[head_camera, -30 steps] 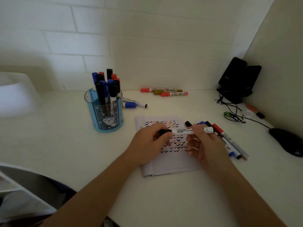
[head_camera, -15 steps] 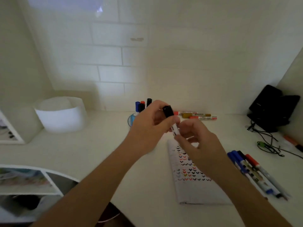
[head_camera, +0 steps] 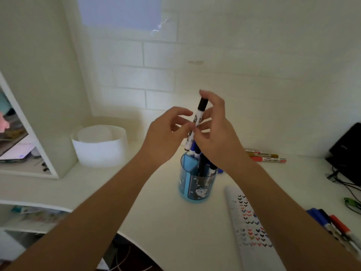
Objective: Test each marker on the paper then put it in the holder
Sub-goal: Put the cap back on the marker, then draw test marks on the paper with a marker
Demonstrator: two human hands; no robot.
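Your left hand (head_camera: 166,133) and right hand (head_camera: 216,137) both pinch the marker (head_camera: 197,118) over the holder (head_camera: 186,182): lower it tilted and it may jam against the stored markers (head_camera: 202,165).

The holder (head_camera: 197,182) stands on the bench (head_camera: 156,212), a marker (head_camera: 196,124) above it; paper (head_camera: 252,227) lies to its right, loose markers (head_camera: 336,225) beyond; a tub (head_camera: 99,147) behind-left.
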